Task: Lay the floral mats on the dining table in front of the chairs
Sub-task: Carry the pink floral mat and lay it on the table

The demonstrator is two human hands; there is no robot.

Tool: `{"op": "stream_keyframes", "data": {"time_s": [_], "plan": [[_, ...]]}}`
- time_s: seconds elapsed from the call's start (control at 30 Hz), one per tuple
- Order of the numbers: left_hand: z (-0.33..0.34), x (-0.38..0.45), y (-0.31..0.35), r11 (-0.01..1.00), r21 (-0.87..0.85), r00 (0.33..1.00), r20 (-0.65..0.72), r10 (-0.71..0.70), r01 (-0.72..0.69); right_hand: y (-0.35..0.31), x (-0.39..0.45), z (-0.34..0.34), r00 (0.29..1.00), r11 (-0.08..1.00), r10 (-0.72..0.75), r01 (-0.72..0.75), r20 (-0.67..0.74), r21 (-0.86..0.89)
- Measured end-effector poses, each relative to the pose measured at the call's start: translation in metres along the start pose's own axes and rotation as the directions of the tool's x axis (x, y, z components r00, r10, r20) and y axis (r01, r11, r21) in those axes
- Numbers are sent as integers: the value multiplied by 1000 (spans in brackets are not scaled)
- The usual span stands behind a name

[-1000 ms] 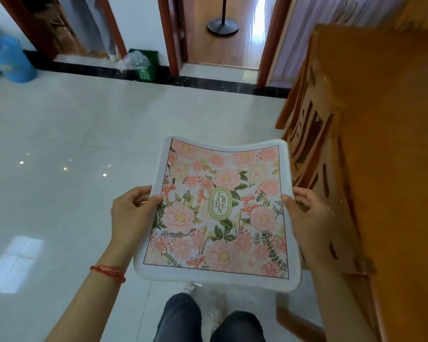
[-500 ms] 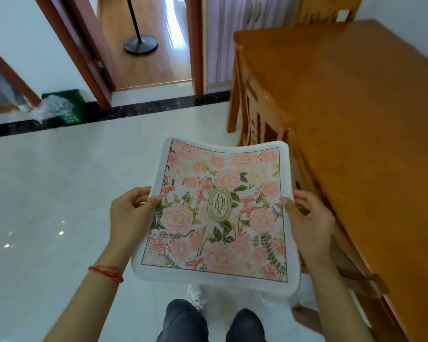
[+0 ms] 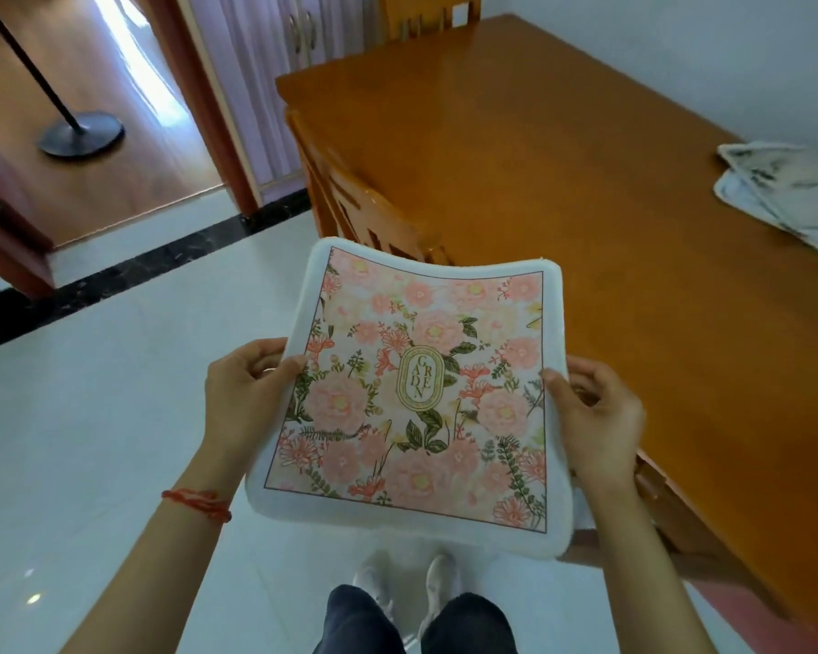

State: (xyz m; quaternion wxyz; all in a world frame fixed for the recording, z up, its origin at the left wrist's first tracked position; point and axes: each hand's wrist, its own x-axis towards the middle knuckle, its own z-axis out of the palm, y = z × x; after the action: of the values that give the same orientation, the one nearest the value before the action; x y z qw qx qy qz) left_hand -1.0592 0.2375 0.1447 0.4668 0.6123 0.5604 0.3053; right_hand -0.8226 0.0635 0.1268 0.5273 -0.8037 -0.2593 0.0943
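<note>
I hold a square floral mat [image 3: 416,394] flat in front of me, pink flowers on it, a white border and a gold oval label in the middle. My left hand [image 3: 244,394] pinches its left edge, thumb on top. My right hand [image 3: 596,417] grips its right edge the same way. The mat hangs above the white floor, just left of the orange wooden dining table [image 3: 563,191]. A wooden chair [image 3: 350,195] is tucked in at the table's near side, its back partly hidden by the mat. Another chair [image 3: 426,16] stands at the far end.
A pile of other mats [image 3: 789,191], white with dark print, lies on the table at the right edge of view. A floor lamp's black base [image 3: 81,134] stands in the room beyond the doorway. My shoes [image 3: 407,582] are on the white tile floor.
My view has swung right, bringing more of the table top and the pile of mats into sight. Both hands keep the same hold on the floral mat.
</note>
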Motion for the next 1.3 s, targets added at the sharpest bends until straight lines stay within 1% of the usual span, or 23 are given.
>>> {"op": "stream_keyframes", "data": {"time_s": [0.13,0.3,0.43,0.6,0.73,0.83,0.93,1.1,1.3], "plan": [[33,17,21,999,18,996,69,48,-49,9,15,-21,995,1000,24,-24,-100,3],[81,34,45,995,30,987,134,89,-93,27,41,-48,981,998,68,-67,-184,15],[121,47,67,993,24,980,164,113,-118,41,66,-67,967,992,123,-111,-224,67],[165,59,90,984,-9,951,256,174,-177,54,93,-89,955,990,136,-123,-265,66],[196,71,104,978,-7,937,285,202,-209,65,108,-101,933,983,181,-168,-310,68],[219,86,110,967,24,912,337,233,-255,72,118,-104,912,977,212,-202,-352,64],[242,106,115,963,51,887,404,224,-266,79,127,-102,880,966,252,-252,-403,53],[283,141,125,961,-14,805,544,238,-275,82,144,-94,808,946,285,-325,-516,13],[324,185,132,966,-5,725,660,198,-258,85,162,-75,731,915,327,-404,-599,7]]}}
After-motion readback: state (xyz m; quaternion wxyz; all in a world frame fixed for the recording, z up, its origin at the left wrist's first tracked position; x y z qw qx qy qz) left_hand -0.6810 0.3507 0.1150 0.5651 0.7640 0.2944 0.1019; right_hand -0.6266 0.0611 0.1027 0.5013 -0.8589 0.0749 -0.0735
